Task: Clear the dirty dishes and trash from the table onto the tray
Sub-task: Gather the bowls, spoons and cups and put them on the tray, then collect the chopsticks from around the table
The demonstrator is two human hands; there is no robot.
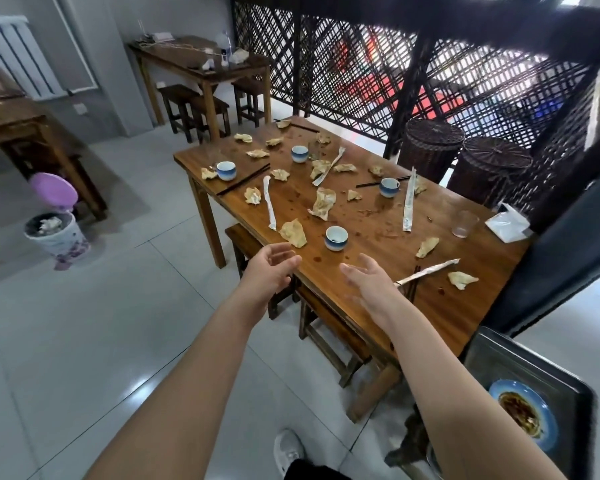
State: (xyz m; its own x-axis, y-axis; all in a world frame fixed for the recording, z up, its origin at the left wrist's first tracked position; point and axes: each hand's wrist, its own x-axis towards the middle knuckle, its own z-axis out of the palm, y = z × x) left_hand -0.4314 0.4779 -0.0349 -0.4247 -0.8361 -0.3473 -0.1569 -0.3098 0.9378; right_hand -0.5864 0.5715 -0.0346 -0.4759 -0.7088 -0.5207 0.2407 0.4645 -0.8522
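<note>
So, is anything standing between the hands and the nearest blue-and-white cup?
Nothing visible does. The cup stands near the front edge of the table, just beyond the left hand and the right hand, both open and empty. A crumpled napkin lies left of the cup, not between.

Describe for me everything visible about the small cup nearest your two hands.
The cup is a small handleless bowl shape, white inside with a blue band outside, apparently ceramic. It stands upright on the wooden table near its near edge, with a dark smear at the bottom. Nothing else touches it; a crumpled napkin lies beside it, apart.
</note>
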